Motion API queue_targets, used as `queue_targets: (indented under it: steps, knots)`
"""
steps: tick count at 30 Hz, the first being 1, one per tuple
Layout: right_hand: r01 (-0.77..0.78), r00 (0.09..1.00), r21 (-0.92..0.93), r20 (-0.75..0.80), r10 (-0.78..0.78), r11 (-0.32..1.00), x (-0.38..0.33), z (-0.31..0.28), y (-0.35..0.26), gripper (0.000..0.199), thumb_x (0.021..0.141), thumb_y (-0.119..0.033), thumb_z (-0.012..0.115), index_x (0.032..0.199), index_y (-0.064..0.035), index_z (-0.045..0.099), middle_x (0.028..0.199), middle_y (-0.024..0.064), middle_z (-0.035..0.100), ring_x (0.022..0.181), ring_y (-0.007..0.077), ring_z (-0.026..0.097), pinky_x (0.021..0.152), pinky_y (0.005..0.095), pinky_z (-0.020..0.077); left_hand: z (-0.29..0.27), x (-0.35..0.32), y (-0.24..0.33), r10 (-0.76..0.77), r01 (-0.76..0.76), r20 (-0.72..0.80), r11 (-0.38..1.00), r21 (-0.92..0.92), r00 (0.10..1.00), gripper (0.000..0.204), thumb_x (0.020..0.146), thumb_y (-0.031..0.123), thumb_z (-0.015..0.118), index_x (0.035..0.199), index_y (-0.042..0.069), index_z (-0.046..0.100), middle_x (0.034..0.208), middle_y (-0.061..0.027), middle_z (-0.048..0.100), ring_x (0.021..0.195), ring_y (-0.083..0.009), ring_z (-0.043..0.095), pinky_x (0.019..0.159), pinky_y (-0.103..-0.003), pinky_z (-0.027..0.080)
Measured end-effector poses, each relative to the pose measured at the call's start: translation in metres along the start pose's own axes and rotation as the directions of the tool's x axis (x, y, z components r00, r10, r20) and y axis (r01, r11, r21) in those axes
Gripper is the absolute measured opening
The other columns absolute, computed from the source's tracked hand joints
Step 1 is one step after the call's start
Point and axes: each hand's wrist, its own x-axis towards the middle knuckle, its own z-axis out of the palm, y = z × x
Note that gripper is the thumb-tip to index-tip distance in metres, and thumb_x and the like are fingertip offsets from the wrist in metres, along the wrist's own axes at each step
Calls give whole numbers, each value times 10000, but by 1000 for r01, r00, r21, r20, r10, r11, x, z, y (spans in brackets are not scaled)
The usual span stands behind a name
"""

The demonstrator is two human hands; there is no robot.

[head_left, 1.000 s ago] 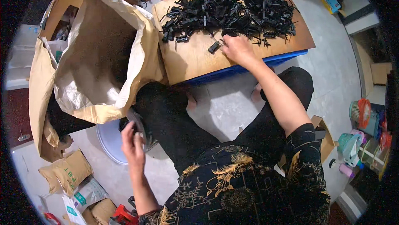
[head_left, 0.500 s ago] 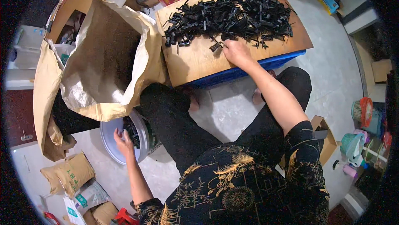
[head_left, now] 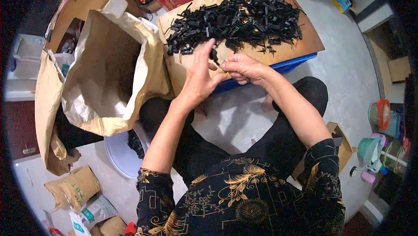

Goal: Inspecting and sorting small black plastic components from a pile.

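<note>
A large heap of black plastic parts with thin stems [head_left: 244,18] covers the far side of the wooden board [head_left: 305,48]. Over the board's near edge my right hand [head_left: 246,67] is closed in a pinch on a small black plastic part [head_left: 214,56], whose dark end shows between my hands. My left hand [head_left: 200,77] is close beside it, thumb and fingers spread around the part without visibly gripping it. The fingertips of my right hand partly cover the piece, so its exact shape is hidden.
A big open woven sack [head_left: 104,70] stands left of the board. Below it, a white tub [head_left: 119,157] holds black parts, beside my left leg. Filled paper bags [head_left: 74,186] lie at lower left. A cardboard box [head_left: 344,151] stands on the right, baskets [head_left: 379,114] farther right.
My left hand has risen from the white tub to the board's near edge, beside my right hand. My right hand has drawn a black part back from the heap toward me.
</note>
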Motion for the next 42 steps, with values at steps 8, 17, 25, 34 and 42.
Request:
queue_targets:
  steps: [8, 17, 25, 34, 42]
  knots:
    - [5, 1000, 100, -20, -3, 995, -1, -13, -1, 201, 876, -288, 554, 749, -137, 512, 504, -82, 363, 395, 13, 281, 361, 176, 218, 19, 20, -27, 113, -110, 37, 991, -71, 993, 599, 771, 51, 648, 1300, 138, 380, 814, -50, 551, 666, -127, 538, 610, -257, 468]
    - [244, 954, 33, -185, -234, 969, 8, 2, -6, 255, 925, -350, 445, 944, -108, 523, 549, -66, 387, 423, 8, 301, 364, 167, 231, 13, 25, -27, -337, 304, 66, 728, -614, 939, 389, 850, 130, 588, 1191, 55, 416, 817, -80, 610, 581, -92, 559, 483, -199, 431]
    - [325, 900, -249, -215, -380, 912, 20, 0, 0, 313, 944, -316, 392, 1110, -61, 464, 584, -64, 398, 480, 14, 345, 404, 166, 269, 13, 29, -31, -380, 351, 121, 628, -695, 917, 339, 855, 70, 555, 1178, 22, 467, 793, -72, 607, 601, -94, 565, 504, -190, 441]
    - [327, 894, -279, -217, -391, 903, 23, 2, -4, 306, 940, -271, 411, 1143, -43, 430, 645, -40, 436, 512, 18, 363, 417, 168, 278, 17, 36, -27, -406, 359, 100, 634, -685, 908, 351, 846, 31, 550, 1194, 25, 500, 747, -48, 582, 608, -83, 551, 517, -196, 453]
    - [357, 881, -262, -225, -417, 896, 34, 2, 2, 283, 941, -258, 407, 1128, -47, 439, 637, -51, 435, 505, 11, 354, 416, 166, 269, 20, 37, -27, -414, 337, 30, 693, -637, 910, 333, 847, 4, 535, 1179, 20, 519, 697, -16, 557, 569, -52, 495, 501, -191, 430]
